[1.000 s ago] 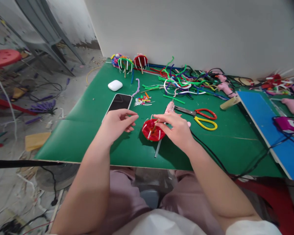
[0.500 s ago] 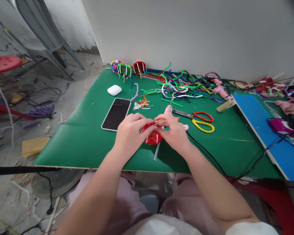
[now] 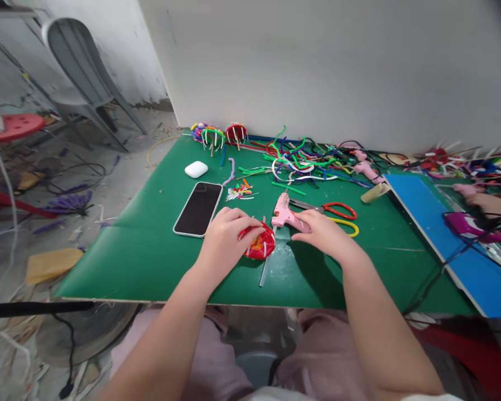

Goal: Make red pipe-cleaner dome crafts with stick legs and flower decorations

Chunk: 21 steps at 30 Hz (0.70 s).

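Note:
My left hand point(image 3: 227, 236) pinches the edge of a round red pipe-cleaner piece point(image 3: 261, 249) with an orange middle and short white strips around its rim. The fingers hide its left side. My right hand point(image 3: 323, 234) is closed on the handle of a pink hot glue gun point(image 3: 284, 211), whose nozzle points away from me. A clear glue stick point(image 3: 265, 270) sticks out of the gun's back, beside the red piece. Scissors point(image 3: 334, 210) with one red and one yellow handle lie just beyond my right hand.
A phone point(image 3: 198, 209), a white earbud case point(image 3: 196, 169) and small colourful scraps point(image 3: 241, 192) lie on the green table point(image 3: 137, 262). Tangled pipe cleaners point(image 3: 296, 161) and finished pieces point(image 3: 236, 133) stand behind. A blue board point(image 3: 434, 234) is at right, near another person's hand point(image 3: 490, 206).
My right hand has let go of the red piece and moved right onto the glue gun's handle. My left hand keeps the red piece, now showing more of it.

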Each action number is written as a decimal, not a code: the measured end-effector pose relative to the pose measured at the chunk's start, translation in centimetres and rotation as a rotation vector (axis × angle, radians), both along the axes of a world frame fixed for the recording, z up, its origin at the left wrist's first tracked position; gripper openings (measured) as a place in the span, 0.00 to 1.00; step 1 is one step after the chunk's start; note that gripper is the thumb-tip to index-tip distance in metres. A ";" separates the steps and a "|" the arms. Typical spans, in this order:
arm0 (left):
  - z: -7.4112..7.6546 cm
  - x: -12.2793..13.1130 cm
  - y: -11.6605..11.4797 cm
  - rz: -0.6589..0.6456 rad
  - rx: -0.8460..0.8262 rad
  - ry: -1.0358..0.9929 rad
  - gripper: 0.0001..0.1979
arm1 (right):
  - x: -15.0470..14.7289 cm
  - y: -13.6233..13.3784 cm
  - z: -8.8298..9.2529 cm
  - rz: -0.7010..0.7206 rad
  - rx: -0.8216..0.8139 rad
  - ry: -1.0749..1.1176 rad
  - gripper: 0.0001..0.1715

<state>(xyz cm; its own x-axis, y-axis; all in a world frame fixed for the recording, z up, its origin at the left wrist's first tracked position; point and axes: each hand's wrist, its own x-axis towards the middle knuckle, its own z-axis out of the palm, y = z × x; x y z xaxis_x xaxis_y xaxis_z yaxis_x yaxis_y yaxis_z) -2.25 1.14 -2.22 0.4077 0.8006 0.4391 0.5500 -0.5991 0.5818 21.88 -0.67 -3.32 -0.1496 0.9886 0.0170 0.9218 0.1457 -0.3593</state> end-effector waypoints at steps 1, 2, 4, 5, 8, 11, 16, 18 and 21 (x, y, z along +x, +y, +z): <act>0.0 0.0 0.0 0.001 0.000 0.002 0.08 | 0.0 0.2 -0.6 -0.029 -0.010 -0.056 0.24; 0.0 -0.1 0.0 0.002 0.002 0.006 0.08 | -0.1 0.3 -1.1 -0.063 -0.008 -0.105 0.25; -0.1 -0.1 0.0 -0.002 0.008 0.012 0.08 | -0.6 0.5 -1.9 -0.130 0.012 -0.167 0.25; -0.1 -0.2 0.0 -0.006 0.008 0.012 0.08 | -0.9 0.6 -2.2 -0.149 0.020 -0.177 0.24; -0.3 -0.3 0.0 -0.012 0.006 0.009 0.08 | -1.3 0.7 -2.5 -0.157 0.035 -0.166 0.18; -0.3 -0.4 0.1 -0.011 0.012 0.014 0.08 | -1.3 0.6 -2.1 -0.147 0.062 -0.142 0.17; -0.4 -0.4 0.1 -0.016 0.005 0.009 0.07 | 0.5 -0.5 0.2 -0.152 0.102 0.063 0.19; -0.5 -0.4 0.1 -0.016 -0.002 0.003 0.07 | 2.2 -1.6 1.1 -0.220 0.096 0.290 0.20; -0.6 -0.5 0.2 -0.031 0.004 -0.003 0.06 | 5.8 -4.4 1.6 -0.490 0.188 0.522 0.28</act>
